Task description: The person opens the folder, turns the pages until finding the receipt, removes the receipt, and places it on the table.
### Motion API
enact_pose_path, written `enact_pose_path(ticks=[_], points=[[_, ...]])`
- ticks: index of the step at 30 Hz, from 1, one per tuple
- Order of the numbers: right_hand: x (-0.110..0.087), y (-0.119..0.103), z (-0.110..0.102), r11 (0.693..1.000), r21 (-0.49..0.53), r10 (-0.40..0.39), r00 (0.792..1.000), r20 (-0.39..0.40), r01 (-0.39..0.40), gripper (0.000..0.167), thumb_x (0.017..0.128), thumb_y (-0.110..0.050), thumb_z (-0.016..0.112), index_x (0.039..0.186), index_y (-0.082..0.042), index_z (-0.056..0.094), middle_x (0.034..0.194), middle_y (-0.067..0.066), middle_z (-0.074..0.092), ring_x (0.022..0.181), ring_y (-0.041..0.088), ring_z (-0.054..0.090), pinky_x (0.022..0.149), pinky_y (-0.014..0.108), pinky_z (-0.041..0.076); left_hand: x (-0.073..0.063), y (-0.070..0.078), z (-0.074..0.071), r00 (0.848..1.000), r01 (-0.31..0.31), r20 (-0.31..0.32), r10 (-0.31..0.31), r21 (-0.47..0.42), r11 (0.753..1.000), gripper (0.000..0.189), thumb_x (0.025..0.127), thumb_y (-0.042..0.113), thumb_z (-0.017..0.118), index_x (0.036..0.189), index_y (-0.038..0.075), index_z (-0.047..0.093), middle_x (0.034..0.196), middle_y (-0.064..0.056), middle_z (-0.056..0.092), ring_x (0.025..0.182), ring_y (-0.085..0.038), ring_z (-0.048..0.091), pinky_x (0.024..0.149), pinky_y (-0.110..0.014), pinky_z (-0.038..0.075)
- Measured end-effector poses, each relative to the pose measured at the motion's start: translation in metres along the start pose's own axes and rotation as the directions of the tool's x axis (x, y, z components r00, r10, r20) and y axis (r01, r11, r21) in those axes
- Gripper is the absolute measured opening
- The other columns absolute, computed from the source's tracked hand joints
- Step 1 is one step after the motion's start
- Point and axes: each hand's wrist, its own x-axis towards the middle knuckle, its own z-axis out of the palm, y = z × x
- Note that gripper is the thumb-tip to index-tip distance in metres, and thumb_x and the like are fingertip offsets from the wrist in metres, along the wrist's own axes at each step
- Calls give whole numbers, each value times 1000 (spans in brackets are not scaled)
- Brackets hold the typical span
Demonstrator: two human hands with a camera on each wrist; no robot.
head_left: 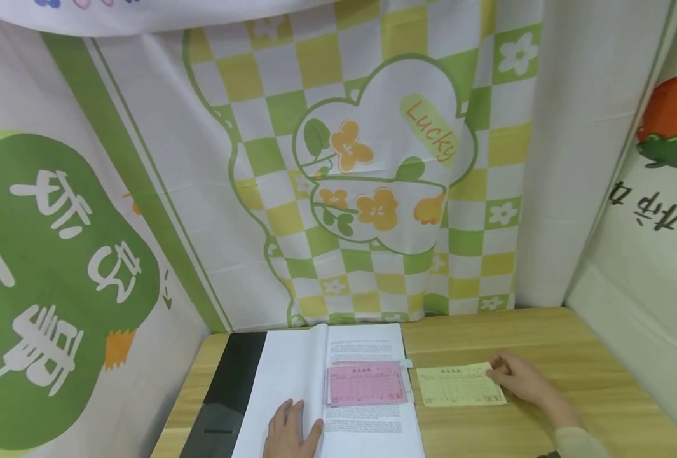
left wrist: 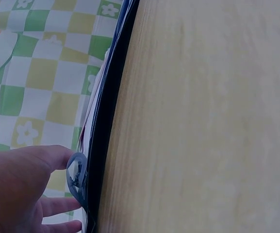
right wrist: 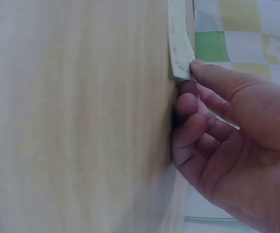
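On the table lies an open black folder (head_left: 226, 381) with white printed pages (head_left: 367, 432). My left hand (head_left: 292, 432) rests flat with fingers spread on the left page (head_left: 287, 375), beside the raised fold. A pink form slip (head_left: 367, 383) lies on the right page, seemingly on top of others. To its right, my right hand (head_left: 515, 378) pinches the right edge of a yellow form slip (head_left: 458, 385) between thumb and fingers. The right wrist view shows the thumb on top of that slip (right wrist: 181, 43) and the other fingers curled beneath its edge.
The wooden table (head_left: 578, 356) runs on to the right of the yellow slip. Behind it hangs a checked cloth (head_left: 372, 280), with printed cloth walls on the left and right. A shiny rounded piece (left wrist: 76, 174) shows at the folder's edge by the left fingers.
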Motion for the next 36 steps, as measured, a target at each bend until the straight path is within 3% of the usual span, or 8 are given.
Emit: enact_pose_path(ticks=[5, 9, 13, 16, 21, 26, 36], points=[[0, -8, -2, 999, 9, 33, 999, 9, -33, 31, 105, -16, 64, 120, 9, 56, 77, 6, 63, 55, 14, 54, 48, 26, 48, 2, -4, 1, 1000, -11, 1, 11, 5, 1000, 64, 93, 53, 76, 133, 4, 64, 144, -24, 52, 133, -51, 49, 104, -73, 45], [0, -19, 3, 986, -47, 157, 985, -68, -161, 32, 107, -25, 61, 117, 5, 58, 65, 5, 57, 49, 14, 50, 44, 26, 45, 0, -5, 4, 999, -20, -27, 21, 9, 1000, 65, 92, 55, 76, 132, 5, 65, 143, -23, 53, 132, -49, 51, 104, -72, 46], [8, -37, 8, 973, -127, 178, 975, -131, -195, 41, 109, -36, 55, 113, 5, 58, 73, 9, 62, 55, 17, 53, 50, 30, 49, -1, -6, 6, 998, -16, -58, 18, 28, 999, 64, 91, 55, 77, 131, 6, 66, 141, -21, 54, 131, -47, 52, 104, -70, 48], [14, -52, 14, 978, -109, 162, 976, -144, -179, 44, 111, -39, 54, 114, 5, 58, 81, 11, 65, 60, 19, 56, 53, 33, 53, 0, -6, 8, 998, -30, -51, 30, 9, 1000, 64, 91, 55, 76, 131, 6, 66, 141, -21, 54, 131, -47, 52, 104, -70, 47], [22, -72, 33, 991, -18, 127, 983, -135, -131, 38, 109, -35, 59, 116, 3, 60, 80, 10, 65, 58, 19, 57, 54, 31, 56, 2, -4, 8, 998, -48, -42, 48, -4, 999, 63, 92, 54, 76, 131, 6, 66, 140, -21, 53, 131, -47, 52, 104, -70, 47], [33, -85, 58, 997, 26, 76, 989, -124, -73, 27, 107, -25, 63, 116, 0, 62, 75, 7, 64, 51, 14, 52, 49, 28, 53, 0, -5, 5, 998, -50, -32, 50, 3, 999, 64, 92, 54, 75, 131, 5, 65, 140, -22, 54, 131, -47, 52, 105, -70, 47], [54, -99, 96, 995, 104, 6, 996, -86, 3, 21, 105, -19, 65, 112, 1, 64, 65, 4, 58, 47, 12, 46, 44, 24, 45, 2, -4, 4, 1000, -28, -5, 27, -22, 999, 65, 92, 53, 75, 133, 4, 64, 144, -23, 52, 133, -50, 50, 106, -71, 45]])
